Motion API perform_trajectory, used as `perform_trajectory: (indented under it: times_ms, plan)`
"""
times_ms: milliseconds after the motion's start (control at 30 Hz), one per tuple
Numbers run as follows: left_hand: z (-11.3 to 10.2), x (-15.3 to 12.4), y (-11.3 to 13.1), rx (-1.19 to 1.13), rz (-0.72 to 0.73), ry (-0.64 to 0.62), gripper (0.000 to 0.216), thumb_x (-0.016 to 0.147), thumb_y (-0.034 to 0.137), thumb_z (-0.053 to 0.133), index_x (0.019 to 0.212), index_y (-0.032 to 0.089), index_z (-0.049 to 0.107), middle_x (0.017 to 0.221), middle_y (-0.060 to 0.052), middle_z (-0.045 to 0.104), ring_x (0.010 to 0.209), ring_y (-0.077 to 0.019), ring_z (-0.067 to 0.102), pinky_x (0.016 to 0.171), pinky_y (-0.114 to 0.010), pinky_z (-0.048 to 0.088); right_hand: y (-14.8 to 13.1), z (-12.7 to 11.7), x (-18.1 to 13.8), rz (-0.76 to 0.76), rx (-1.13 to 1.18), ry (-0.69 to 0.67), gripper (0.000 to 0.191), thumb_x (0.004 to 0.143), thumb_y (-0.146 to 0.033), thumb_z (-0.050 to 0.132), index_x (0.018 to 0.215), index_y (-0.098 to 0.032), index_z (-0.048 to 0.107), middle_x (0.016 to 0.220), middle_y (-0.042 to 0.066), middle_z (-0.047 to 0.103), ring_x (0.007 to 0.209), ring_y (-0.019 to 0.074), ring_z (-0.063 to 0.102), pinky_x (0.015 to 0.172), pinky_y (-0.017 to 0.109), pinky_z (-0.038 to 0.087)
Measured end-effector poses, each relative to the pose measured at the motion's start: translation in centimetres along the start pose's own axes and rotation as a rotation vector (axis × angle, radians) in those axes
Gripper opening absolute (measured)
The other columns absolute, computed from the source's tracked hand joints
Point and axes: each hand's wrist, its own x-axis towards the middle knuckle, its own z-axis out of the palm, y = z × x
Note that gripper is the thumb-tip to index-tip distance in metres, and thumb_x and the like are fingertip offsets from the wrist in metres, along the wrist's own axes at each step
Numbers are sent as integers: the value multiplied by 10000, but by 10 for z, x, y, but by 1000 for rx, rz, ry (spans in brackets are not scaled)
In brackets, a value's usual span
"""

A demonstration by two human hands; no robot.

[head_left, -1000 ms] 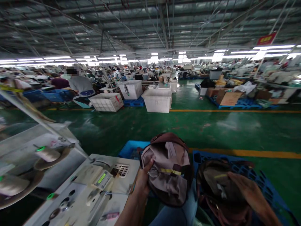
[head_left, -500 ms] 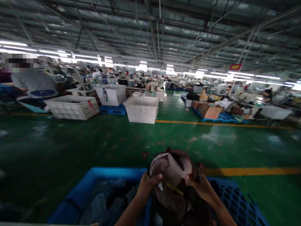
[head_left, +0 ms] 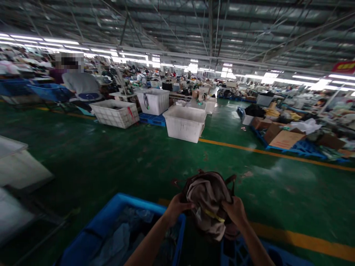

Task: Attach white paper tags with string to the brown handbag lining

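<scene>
I hold up a brown bag (head_left: 208,201) turned partly inside out, its pale lining and a yellow tag showing. My left hand (head_left: 175,208) grips its left edge with closed fingers. My right hand (head_left: 235,211) is closed on its right edge. Both forearms reach up from the bottom of the view. The bag hangs over the gap between a blue bin (head_left: 111,221) at lower left and a blue crate (head_left: 266,253) at lower right.
The blue bin holds crumpled plastic and fabric. A grey-white machine table (head_left: 16,166) stands at the left edge. White tubs (head_left: 184,123) and a white crate (head_left: 115,112) sit across the green floor, with a seated person (head_left: 80,87) behind. Cardboard boxes (head_left: 285,138) lie at right.
My right hand has left the second bag at lower right and joined the left on this bag. The view swung away from the sewing machine toward the floor.
</scene>
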Motion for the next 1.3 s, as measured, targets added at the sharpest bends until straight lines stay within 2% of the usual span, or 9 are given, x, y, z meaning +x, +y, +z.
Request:
perform_trajectory:
  times_ms: [100, 267, 467, 600, 733, 867, 967, 1133, 1300]
  plan:
    - [-9, 14, 3, 40, -7, 60, 373, 453, 75, 771, 813, 89, 674, 752, -85, 705, 700, -251, 659, 624, -310, 520, -13, -6, 25, -46, -128, 25, 257, 705, -339, 514, 597, -136, 630, 563, 45, 584, 574, 188, 573, 499, 235, 354]
    - [-57, 33, 2, 120, 101, 400, 188, 508, 38, 615, 620, 162, 530, 530, 62, 517, 545, -122, 529, 495, -185, 384, -41, -7, 77, -88, -357, 88, 389, 795, -389, 443, 750, -106, 707, 718, 172, 667, 696, 274, 634, 555, 296, 360]
    - [-95, 75, 3, 196, 196, 679, 243, 521, 54, 663, 577, 185, 466, 508, 84, 399, 535, -106, 430, 514, -190, 305, -100, 32, 160, -326, -432, 34, 340, 748, -367, 519, 816, -103, 723, 870, 203, 690, 822, 286, 635, 666, 303, 413]
    - [-86, 129, 14, 213, 297, 708, 167, 593, 121, 690, 615, 182, 536, 576, 53, 484, 581, -114, 450, 560, -193, 338, -135, 54, 234, -474, -348, -60, 346, 729, -366, 509, 836, -122, 729, 865, 172, 705, 813, 276, 635, 702, 307, 432]
    - [-58, 194, 40, 162, 396, 676, 79, 723, 230, 652, 754, 172, 609, 712, 3, 591, 689, -144, 538, 644, -203, 409, -165, 52, 325, -524, -225, -119, 372, 725, -387, 485, 794, -117, 732, 779, 145, 708, 743, 267, 638, 645, 296, 438]
    - [-34, 263, 75, 30, 474, 666, 311, 864, 396, 513, 1075, 182, 590, 981, -66, 654, 865, -196, 606, 735, -248, 473, -198, 55, 407, -549, -105, -179, 352, 726, -375, 485, 661, -105, 702, 550, 66, 637, 592, 221, 611, 519, 249, 407]
    - [-36, 315, 100, -158, 509, 547, 459, 856, 426, 536, 1265, 219, 524, 1262, -83, 577, 1132, -249, 541, 902, -302, 457, -227, 77, 449, -598, -30, -245, 345, 730, -359, 490, 565, -105, 655, 457, 27, 562, 502, 185, 565, 453, 225, 385]
    - [-90, 381, 146, -125, 544, 563, 409, 747, 387, 681, 1095, 172, 658, 1096, -93, 658, 1052, -276, 575, 908, -335, 455, -286, 133, 491, -773, 44, -349, 380, 766, -361, 485, 493, -122, 598, 443, 22, 536, 480, 163, 534, 442, 212, 388]
    - [-161, 428, 194, -7, 568, 580, 332, 610, 255, 770, 924, 158, 721, 890, -78, 703, 951, -300, 605, 869, -358, 478, -366, 202, 537, -1009, 23, -406, 354, 790, -383, 498, 633, -133, 692, 693, 83, 674, 696, 217, 625, 649, 244, 467]
